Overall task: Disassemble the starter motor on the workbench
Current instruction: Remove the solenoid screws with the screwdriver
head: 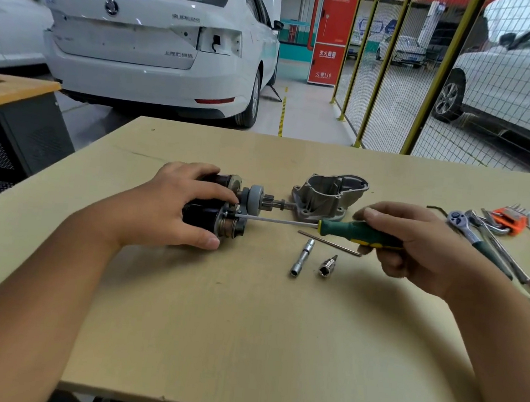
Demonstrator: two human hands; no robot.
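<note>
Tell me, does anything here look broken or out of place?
Nothing on the bench looks broken. The metal housing lies apart from the motor, as fits a teardown. The one oddity is behind: the white car lacks its right tail light, leaving an open hole.
</note>
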